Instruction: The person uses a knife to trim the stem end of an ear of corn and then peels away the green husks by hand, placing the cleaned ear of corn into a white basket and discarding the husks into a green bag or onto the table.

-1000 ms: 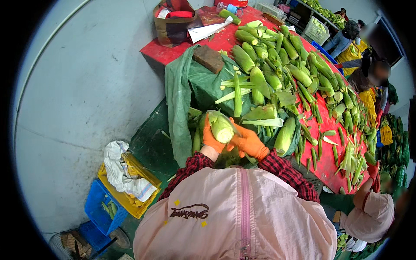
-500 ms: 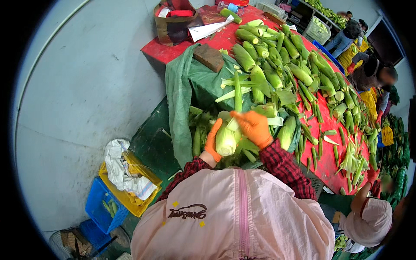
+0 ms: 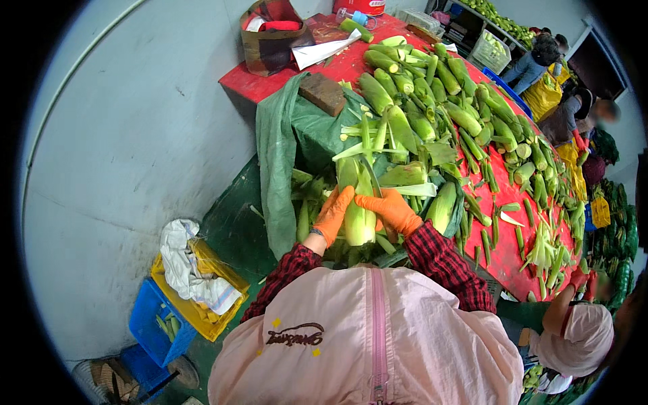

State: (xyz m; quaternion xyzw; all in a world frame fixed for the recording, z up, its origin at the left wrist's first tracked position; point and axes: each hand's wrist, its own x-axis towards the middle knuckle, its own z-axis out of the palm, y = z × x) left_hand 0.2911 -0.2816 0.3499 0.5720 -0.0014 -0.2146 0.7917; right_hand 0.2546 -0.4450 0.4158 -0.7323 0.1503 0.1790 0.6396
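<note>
In front of me, an ear of corn (image 3: 358,221) in pale green husk is held upright, its cut butt end toward me. My left hand (image 3: 332,214), in an orange glove, is closed around its left side. My right hand (image 3: 393,211), also gloved in orange, is closed on what looks like a knife; its thin curved blade (image 3: 370,175) lies against the ear's upper husk. The handle is hidden in the fingers. Beneath both hands, a green sack (image 3: 275,175) hangs open at the table edge, with stripped husk leaves (image 3: 302,219) in it.
A heap of corn ears (image 3: 466,118) covers the red table (image 3: 503,260), with husk scraps scattered nearer. A brick (image 3: 322,93) weighs down the sack. Yellow (image 3: 219,324) and blue crates (image 3: 152,317) stand on the floor at left. A co-worker in a pink cap (image 3: 580,341) is at right.
The ear has tipped more upright, and its husk has spread at the top. My right hand has come down and left against the ear, and the blade now shows.
</note>
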